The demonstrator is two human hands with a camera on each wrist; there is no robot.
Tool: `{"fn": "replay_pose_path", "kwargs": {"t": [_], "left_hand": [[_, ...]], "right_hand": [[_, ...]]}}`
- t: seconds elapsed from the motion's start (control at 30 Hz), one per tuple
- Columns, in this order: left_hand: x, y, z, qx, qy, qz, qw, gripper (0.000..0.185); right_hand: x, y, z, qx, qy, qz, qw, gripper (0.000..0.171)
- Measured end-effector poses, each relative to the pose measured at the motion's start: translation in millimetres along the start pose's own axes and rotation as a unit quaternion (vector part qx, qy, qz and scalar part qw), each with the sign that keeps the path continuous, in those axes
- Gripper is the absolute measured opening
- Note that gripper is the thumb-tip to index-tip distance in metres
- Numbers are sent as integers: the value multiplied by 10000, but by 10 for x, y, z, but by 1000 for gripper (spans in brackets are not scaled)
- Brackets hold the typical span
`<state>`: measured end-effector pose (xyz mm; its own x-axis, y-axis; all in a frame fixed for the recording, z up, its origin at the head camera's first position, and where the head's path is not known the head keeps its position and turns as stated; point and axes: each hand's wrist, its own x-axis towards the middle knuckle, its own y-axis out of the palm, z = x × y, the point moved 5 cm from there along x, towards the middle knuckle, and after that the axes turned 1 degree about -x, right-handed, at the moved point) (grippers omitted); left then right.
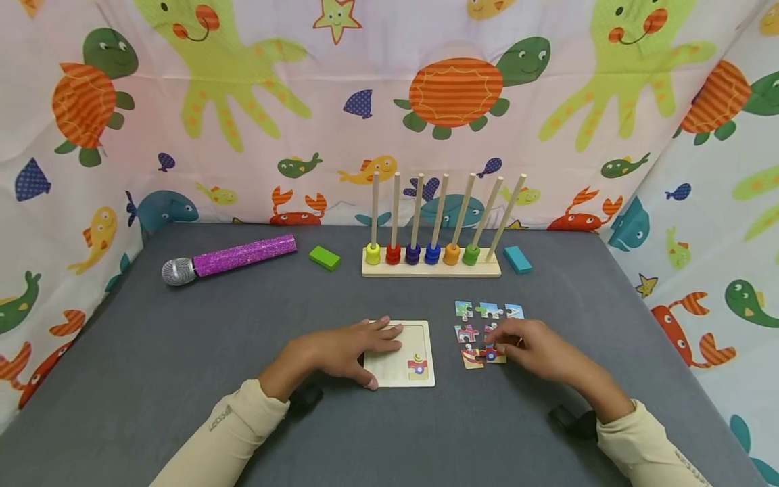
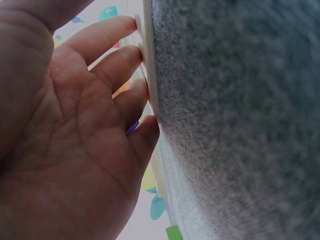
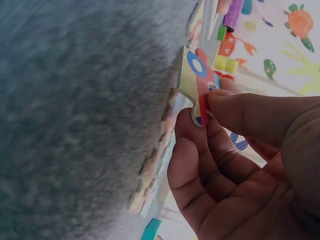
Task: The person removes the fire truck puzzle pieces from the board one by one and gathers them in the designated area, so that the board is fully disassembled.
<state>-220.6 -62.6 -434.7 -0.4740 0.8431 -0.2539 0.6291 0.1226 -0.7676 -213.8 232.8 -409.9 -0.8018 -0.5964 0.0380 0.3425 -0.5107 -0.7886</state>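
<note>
My left hand [image 1: 347, 348] rests on a shallow wooden puzzle tray [image 1: 389, 373], its fingers extended over the left part and the thumb at the near edge. In the left wrist view, the fingertips touch the tray's rim [image 2: 150, 60]. One puzzle piece [image 1: 418, 367] with a blue wheel lies in the tray's near right corner. My right hand [image 1: 538, 348] pinches another puzzle piece [image 3: 194, 70] between thumb and fingers; it shows a blue ring and a red band, tilted up off the table. Several loose puzzle pieces [image 1: 467, 334] lie around and beneath that hand.
Behind the pieces stands a wooden peg rack [image 1: 432, 270] with coloured rings on upright rods. A green block [image 1: 325, 258] and a blue block [image 1: 517, 260] flank it. Farther left lies a glittery purple microphone [image 1: 243, 257]. A printed cloth [image 1: 377, 54] hangs behind the grey table [image 1: 182, 352].
</note>
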Motion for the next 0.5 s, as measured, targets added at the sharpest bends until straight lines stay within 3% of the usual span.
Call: {"fn": "replay_pose_path", "kwargs": {"t": [0.3, 0.5], "left_hand": [[14, 2, 1, -81, -78, 42, 9999, 74], [20, 3, 19, -61, -166, 62, 9998, 73]], "right_hand": [[-27, -14, -122, -56, 284, 124, 9995, 19], [-37, 3, -108, -140, 188, 80, 9997, 18]]}}
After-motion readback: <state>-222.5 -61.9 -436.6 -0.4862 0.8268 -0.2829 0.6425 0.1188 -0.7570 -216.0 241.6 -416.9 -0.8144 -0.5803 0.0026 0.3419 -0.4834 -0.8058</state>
